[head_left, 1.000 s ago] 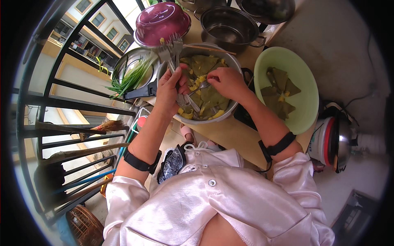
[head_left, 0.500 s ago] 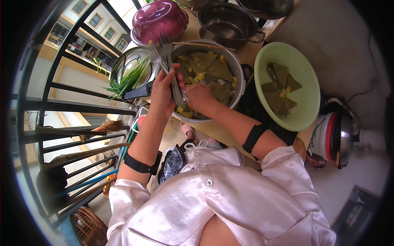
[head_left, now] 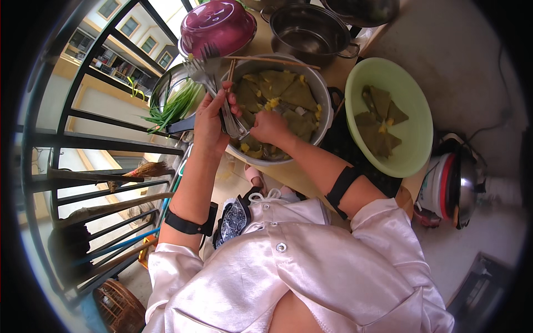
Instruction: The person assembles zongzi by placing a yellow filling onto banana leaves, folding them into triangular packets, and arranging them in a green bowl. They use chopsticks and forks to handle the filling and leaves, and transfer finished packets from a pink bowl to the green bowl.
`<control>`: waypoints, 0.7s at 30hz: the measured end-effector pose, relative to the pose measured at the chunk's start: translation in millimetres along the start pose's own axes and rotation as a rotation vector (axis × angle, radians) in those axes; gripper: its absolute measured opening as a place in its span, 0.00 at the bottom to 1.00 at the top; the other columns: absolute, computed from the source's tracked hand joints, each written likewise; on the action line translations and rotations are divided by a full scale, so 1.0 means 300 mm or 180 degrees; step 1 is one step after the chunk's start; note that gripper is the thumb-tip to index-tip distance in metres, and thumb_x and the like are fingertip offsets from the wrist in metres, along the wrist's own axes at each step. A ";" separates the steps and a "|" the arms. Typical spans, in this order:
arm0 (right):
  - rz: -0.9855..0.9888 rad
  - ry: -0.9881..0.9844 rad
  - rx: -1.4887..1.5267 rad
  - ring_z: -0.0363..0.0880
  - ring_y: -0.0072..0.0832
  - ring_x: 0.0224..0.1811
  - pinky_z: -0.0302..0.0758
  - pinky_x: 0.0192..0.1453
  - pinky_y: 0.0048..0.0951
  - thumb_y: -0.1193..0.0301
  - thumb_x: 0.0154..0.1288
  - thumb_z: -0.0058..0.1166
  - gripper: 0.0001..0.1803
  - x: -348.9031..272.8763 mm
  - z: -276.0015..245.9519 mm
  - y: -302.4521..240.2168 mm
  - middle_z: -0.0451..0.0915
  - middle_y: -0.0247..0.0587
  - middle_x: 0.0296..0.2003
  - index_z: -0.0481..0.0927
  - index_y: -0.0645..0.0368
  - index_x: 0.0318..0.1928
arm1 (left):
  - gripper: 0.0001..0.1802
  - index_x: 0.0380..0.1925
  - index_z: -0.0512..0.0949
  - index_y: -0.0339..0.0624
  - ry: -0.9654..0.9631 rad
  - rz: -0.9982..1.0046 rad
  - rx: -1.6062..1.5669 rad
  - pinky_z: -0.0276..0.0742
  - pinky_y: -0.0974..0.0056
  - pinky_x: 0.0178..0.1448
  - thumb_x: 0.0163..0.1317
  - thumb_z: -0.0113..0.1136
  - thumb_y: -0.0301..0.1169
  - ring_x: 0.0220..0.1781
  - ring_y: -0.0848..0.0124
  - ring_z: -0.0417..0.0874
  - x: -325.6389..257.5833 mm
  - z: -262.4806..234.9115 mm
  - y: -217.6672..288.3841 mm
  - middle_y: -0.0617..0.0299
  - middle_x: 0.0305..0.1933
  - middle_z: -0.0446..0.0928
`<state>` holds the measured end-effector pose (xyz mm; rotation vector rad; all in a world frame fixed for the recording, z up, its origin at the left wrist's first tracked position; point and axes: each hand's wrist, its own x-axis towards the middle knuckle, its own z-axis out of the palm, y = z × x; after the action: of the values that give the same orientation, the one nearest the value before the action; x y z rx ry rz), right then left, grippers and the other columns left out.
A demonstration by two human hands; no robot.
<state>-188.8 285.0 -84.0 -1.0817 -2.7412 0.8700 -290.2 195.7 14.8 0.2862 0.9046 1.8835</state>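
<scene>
My left hand (head_left: 212, 119) is closed around a bunch of metal forks (head_left: 206, 72), tines pointing up and away, beside the left rim of a large grey metal pot (head_left: 327, 119). In the pot lie dark green folded wraps (head_left: 277, 83), apparently leaves, with yellow bits scattered over them. My right hand (head_left: 269, 129) is closed over the near part of the pot. What looks like a fork (head_left: 282, 105) sticks out past its fingers among the wraps; its handle is hidden. A chopstick (head_left: 277, 59) rests across the far rim. A thin brown stick stands by my left fingers.
Right of the pot stands a pale green bowl (head_left: 422, 111) holding several wraps. Behind are an upturned purple bowl (head_left: 216, 28) and an empty steel pot (head_left: 308, 33). Green stalks (head_left: 175, 108) lie over a pan at left, next to a black railing (head_left: 119, 144). An electric cooker (head_left: 444, 186) sits at right.
My left hand with the forks has moved slightly left and toward me. A thin brown stick now shows upright by its fingers. My right hand has shifted only a little.
</scene>
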 end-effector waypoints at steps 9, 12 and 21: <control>0.0877 -0.1466 0.3055 0.73 0.17 0.20 0.67 0.20 0.18 0.68 0.51 0.58 0.09 0.047 -0.084 0.088 0.78 0.34 0.23 0.78 0.60 0.30 | 0.12 0.45 0.67 0.40 0.0106 0.0253 0.0055 0.66 0.70 0.32 0.64 0.44 0.30 0.27 0.74 0.67 0.007 -0.034 0.085 0.64 0.27 0.68; 0.0955 -0.1401 0.3385 0.71 0.16 0.19 0.66 0.20 0.17 0.67 0.52 0.58 0.11 0.025 -0.113 0.108 0.78 0.36 0.23 0.77 0.61 0.33 | 0.12 0.45 0.67 0.40 0.0103 0.0228 0.0017 0.67 0.70 0.32 0.64 0.44 0.30 0.27 0.74 0.67 0.011 -0.042 0.079 0.64 0.27 0.68; 0.1183 -0.1123 0.4445 0.58 0.09 0.14 0.56 0.16 0.12 0.69 0.59 0.53 0.07 -0.082 -0.263 0.133 0.74 0.30 0.22 0.74 0.59 0.35 | 0.12 0.46 0.67 0.38 0.0109 0.0074 -0.0053 0.68 0.70 0.33 0.64 0.43 0.29 0.27 0.75 0.67 0.013 -0.031 0.048 0.64 0.28 0.67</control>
<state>-125.5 330.7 -35.6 -1.0380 -1.2799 2.5375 -307.0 191.3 17.5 0.2560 0.9118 1.9217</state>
